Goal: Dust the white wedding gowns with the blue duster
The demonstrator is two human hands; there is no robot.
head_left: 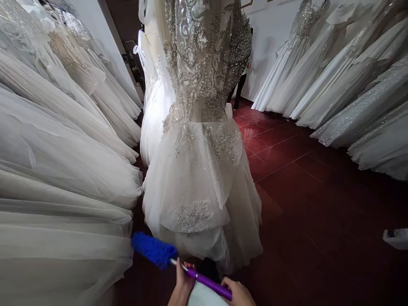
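A duster with a fluffy blue head (154,250) and a purple handle (208,284) lies slantwise across the bottom of the view. My left hand (184,274) is closed around its metal shaft, near where the purple begins. The handle's lower end sits in my right hand (237,292), whose fingers wrap it. Just beyond stands a white wedding dress (204,170) with a beaded bodice and a layered, glittering skirt. The blue head is close to the hem; whether it touches the fabric I cannot tell.
Long white gowns (63,170) hang on the left, their skirts spreading near the middle dress. More gowns (318,76) line the right wall. Behind the beaded dress is another white dress (156,93), and a person's dark-clad legs (239,91) show. A white object (395,239) lies on the red tiled floor (296,204).
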